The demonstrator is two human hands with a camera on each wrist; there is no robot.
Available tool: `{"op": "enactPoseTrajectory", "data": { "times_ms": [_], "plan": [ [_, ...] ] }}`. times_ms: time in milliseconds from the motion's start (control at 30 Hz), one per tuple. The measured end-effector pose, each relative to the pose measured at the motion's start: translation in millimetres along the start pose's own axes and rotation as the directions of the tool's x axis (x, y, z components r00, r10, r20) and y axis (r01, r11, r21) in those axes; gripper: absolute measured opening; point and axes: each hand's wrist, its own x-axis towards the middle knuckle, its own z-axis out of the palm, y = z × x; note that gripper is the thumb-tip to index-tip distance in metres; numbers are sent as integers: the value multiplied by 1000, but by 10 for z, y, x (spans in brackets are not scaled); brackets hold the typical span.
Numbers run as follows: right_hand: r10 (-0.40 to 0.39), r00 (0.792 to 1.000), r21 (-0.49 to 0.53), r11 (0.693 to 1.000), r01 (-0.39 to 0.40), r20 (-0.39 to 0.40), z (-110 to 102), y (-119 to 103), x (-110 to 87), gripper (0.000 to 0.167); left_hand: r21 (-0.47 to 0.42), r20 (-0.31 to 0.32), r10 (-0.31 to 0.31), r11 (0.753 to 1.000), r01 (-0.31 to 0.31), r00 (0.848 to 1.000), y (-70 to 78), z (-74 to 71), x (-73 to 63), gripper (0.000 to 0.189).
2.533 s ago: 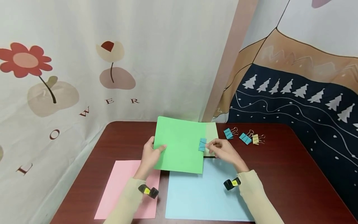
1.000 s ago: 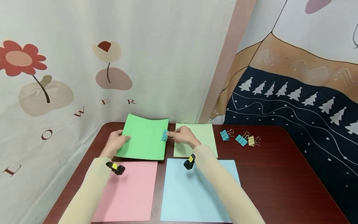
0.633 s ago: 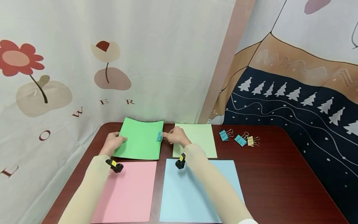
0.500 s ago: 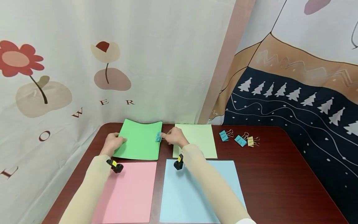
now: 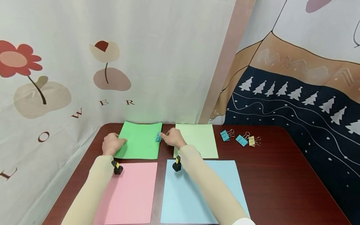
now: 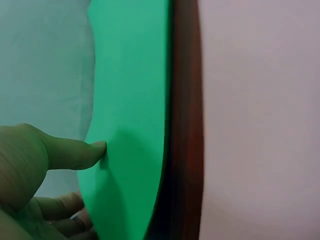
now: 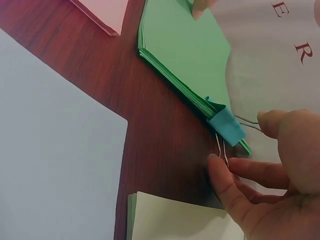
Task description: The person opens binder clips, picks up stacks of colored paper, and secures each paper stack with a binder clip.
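One left hand (image 5: 112,144) and one right hand (image 5: 172,138) flank a stack of green paper (image 5: 140,140) near the far left corner of a reddish-brown table (image 5: 281,175), seen from my distant post. At its left edge, the left hand pinches the stack, thumb on top; my left wrist view shows the other fingers partly hidden behind the paper. At the opposite edge, a blue binder clip (image 5: 158,137) grips the sheets. My right wrist view finds the right hand pinching the clip's wire handles (image 7: 247,120), thumb at one, fingers at the other. I cannot tell whether the whole stack rests flat. Pale green paper (image 5: 202,140) lies partly beneath the right hand; pink paper (image 5: 132,193) lies nearer the person, just below the stack, and light blue paper (image 5: 182,200) under the right sleeve (image 5: 208,181). Well apart, on the right, sit a second blue clip (image 5: 225,136), a third blue clip (image 5: 242,140) and a yellow clip (image 5: 252,141).
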Motion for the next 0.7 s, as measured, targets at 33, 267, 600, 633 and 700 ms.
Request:
{"op": "enactPoseTrajectory", "data": {
  "times_ms": [33,267,600,633,700],
  "plan": [
    [1,1000,-2,1000,-1,-4,5,-4,-3,61,22,-7,3,1000,-3,1000,0,0,-3,31],
    [9,1000,-12,1000,-9,-10,12,-14,-45,49,109,-33,4,994,0,999,-6,1,7,38],
    [-54,998,-38,998,53,-28,-92,-18,-180,49,104,6,46,994,-46,999,-17,-40,-60,60],
    [-64,998,-40,997,63,-24,-115,-18,-194,50,92,13,50,994,-51,999,-16,-51,-71,62],
    [-87,996,-43,995,86,-17,-165,-19,-223,51,64,24,64,996,-66,998,-17,-73,-101,66]
  ]
}}
